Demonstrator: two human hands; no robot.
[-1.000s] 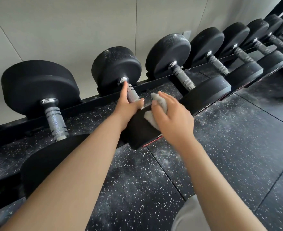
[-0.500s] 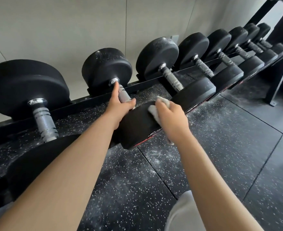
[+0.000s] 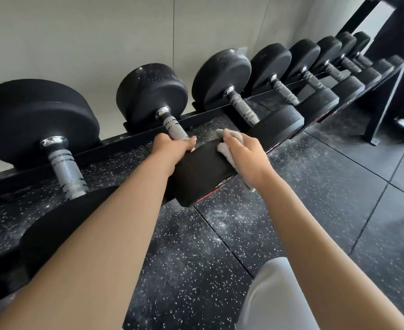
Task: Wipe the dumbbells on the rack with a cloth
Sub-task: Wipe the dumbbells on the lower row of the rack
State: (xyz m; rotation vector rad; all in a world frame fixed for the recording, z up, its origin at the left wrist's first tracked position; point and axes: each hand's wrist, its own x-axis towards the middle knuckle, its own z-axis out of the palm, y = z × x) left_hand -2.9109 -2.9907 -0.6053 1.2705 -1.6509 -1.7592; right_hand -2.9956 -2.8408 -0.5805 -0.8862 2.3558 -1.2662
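Left hand (image 3: 170, 151), right hand (image 3: 246, 156), one cloth (image 3: 223, 148), roughly eight dumbbells (image 3: 152, 91)

Matt rubber, knurled metal, soft cloth

Dumbbell heads (image 3: 203, 172) look matt black; handles (image 3: 172, 126) rough silver metal; cloth (image 3: 227, 151) nubbly pale terry.

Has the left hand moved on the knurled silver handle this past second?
Yes: the left hand drew its forefinger down from the shiny chrome collar, curling round the handle.

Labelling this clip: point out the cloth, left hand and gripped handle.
cloth (image 3: 226, 152), head view, bunched fold
left hand (image 3: 172, 151), head view, knuckles
handle (image 3: 173, 126), head view, bare metal above fingers
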